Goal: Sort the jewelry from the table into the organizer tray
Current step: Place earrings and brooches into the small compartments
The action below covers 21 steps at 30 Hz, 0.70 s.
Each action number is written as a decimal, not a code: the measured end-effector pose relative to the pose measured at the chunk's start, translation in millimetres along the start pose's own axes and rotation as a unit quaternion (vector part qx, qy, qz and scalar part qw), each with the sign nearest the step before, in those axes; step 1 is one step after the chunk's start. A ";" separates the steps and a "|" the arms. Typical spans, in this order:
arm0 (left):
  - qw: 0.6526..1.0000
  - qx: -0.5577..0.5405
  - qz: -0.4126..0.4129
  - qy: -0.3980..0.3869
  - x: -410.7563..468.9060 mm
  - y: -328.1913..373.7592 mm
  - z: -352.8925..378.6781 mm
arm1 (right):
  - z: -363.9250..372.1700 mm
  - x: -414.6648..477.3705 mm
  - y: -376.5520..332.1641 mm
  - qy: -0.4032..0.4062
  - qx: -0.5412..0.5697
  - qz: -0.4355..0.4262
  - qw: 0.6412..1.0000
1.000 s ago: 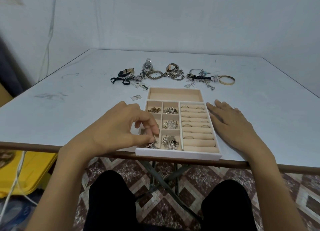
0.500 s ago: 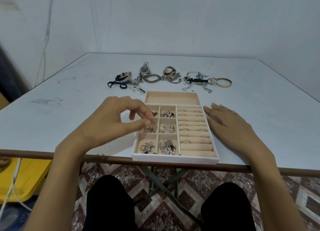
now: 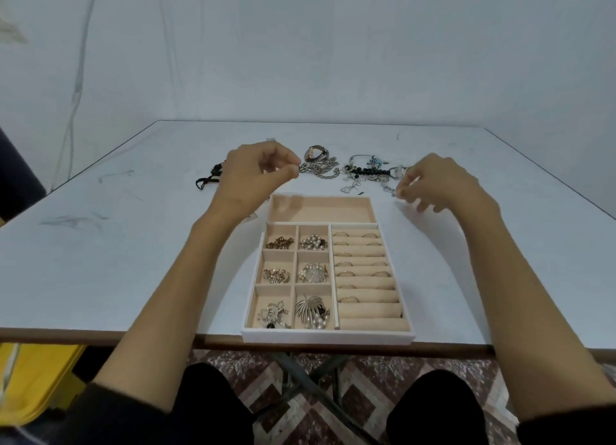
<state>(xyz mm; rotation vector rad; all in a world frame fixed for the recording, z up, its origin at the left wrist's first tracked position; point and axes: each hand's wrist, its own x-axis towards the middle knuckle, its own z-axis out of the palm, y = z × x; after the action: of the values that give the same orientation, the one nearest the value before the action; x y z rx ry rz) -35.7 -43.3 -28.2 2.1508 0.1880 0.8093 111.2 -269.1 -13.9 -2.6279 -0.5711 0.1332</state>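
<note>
The organizer tray (image 3: 328, 338) sits at the near edge of the worktop (image 3: 133, 261). Its six small compartments hold brooches (image 3: 311, 273), and rings (image 3: 348, 299) sit in the padded rows on its right side. Beyond the tray's far end, loose pieces lie in a row: a black strap (image 3: 207, 179), a watch (image 3: 316, 152), a silver chain (image 3: 321, 171) and a black bead bracelet (image 3: 370, 171). The left hand (image 3: 255, 174) hovers at the chain's left end, thumb and forefinger drawn together; whether its grip has the chain cannot be told. The right hand (image 3: 441, 184) hangs past the bracelet with its fingers curled. Its grip is likewise unclear.
</note>
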 end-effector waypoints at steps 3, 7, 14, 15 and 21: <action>0.999 0.034 -0.021 0.008 19.0 -7.5 23.3 | 11.9 25.4 -6.3 0.039 -0.043 0.025 0.998; 0.990 0.125 -0.026 -0.062 36.5 -8.5 47.1 | 24.9 39.5 -8.3 0.067 -0.062 0.036 0.995; 0.947 0.275 -0.015 -0.164 61.8 -1.6 78.2 | 30.4 44.2 -2.5 0.066 -0.014 0.027 0.997; 0.943 0.288 -0.017 -0.169 64.9 -1.7 82.9 | 30.1 44.5 -1.4 0.060 -0.003 0.023 0.998; 0.926 0.318 -0.016 -0.202 69.8 -3.9 102.0 | 28.6 46.8 10.3 0.045 0.074 0.004 0.996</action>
<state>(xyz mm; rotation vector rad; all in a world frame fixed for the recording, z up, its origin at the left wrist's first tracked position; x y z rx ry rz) 81.4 -79.4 -44.5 2.8627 0.2982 0.2753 152.3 -246.5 -44.1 -2.4777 -0.5011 0.0560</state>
